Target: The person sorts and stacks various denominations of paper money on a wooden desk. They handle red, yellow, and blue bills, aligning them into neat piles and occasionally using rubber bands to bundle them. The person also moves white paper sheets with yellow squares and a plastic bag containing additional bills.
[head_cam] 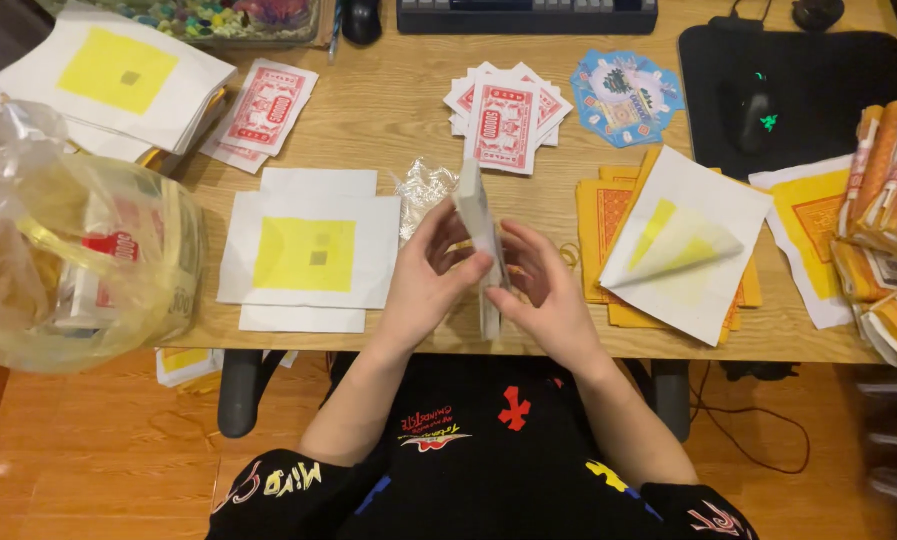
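Observation:
A thick stack of white paper slips (477,208) stands on edge above the wooden desk (389,120), held between both hands. My left hand (424,275) grips its left face with the thumb near the top. My right hand (549,290) clasps the right face lower down. Just left of the hands lie white sheets with a yellow square (309,255). A fan of red-printed paper notes (507,110) lies beyond the stack.
A yellow plastic bag (79,255) of paper bundles sits at the left edge. Orange and white sheets (684,240) lie right of the hands, rolled bundles (894,200) at far right. A black mouse (757,115) on its pad, a keyboard (527,14) and crumpled clear wrap (424,185) lie behind.

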